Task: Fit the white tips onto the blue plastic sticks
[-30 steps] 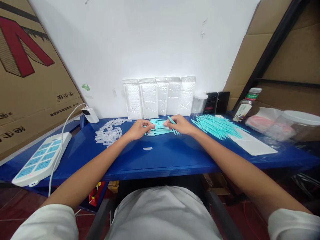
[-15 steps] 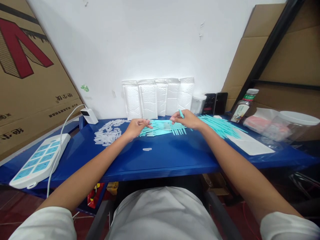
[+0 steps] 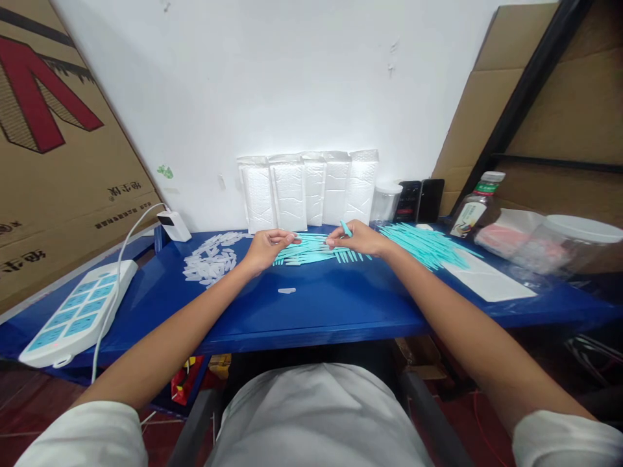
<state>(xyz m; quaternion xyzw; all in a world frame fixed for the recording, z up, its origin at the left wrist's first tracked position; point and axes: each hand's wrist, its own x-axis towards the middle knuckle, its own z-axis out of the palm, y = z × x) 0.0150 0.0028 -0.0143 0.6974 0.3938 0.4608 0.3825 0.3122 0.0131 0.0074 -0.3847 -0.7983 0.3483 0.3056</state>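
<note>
My right hand [image 3: 359,239] pinches one teal stick [image 3: 346,228], its end poking up between the fingers. It hovers over a row of teal sticks [image 3: 311,251] laid side by side on the blue table [image 3: 316,305]. My left hand [image 3: 265,247] has its fingers curled at the left end of that row; what it holds, if anything, is too small to make out. A heap of small clear caps [image 3: 211,261] lies left of my left hand, and one loose cap [image 3: 287,290] lies nearer to me. A larger pile of teal sticks [image 3: 423,243] spreads out to the right.
White padded envelopes [image 3: 309,190] lean against the wall behind the sticks. A white power strip [image 3: 73,314] and charger [image 3: 173,224] sit at the left. A clear jar [image 3: 386,202], two phones [image 3: 421,200], a bottle [image 3: 472,206], a white sheet [image 3: 487,280] and plastic tubs [image 3: 564,243] stand at the right.
My right hand lifted a teal stick off the row, rose toward the envelopes, then came back down and leftward toward my left hand. The left hand barely moved.
</note>
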